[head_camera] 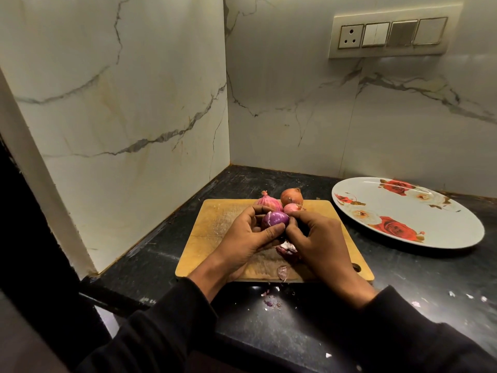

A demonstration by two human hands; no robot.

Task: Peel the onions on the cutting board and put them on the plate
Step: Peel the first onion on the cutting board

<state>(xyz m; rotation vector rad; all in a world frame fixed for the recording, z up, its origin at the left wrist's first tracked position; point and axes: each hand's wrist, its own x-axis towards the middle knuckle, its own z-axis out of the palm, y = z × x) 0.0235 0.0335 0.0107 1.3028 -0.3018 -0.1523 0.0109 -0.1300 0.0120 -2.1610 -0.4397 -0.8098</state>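
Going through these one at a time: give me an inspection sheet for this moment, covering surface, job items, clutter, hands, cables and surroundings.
Surface: dark stone counter with a wooden cutting board on it.
Job items: purple onion, mostly peeled, held above the board; three unpeeled onions at the board's far edge; flowered plate to the right, no onions on it.
Clutter: peel pieces on the board's near edge, peel scraps on the counter in front of it.
Hands: left hand grips the purple onion; right hand pinches at its right side.
Cables: nothing seen.
Surroundings: marble-patterned walls meeting in a corner; switch panel with a socket on the right wall.
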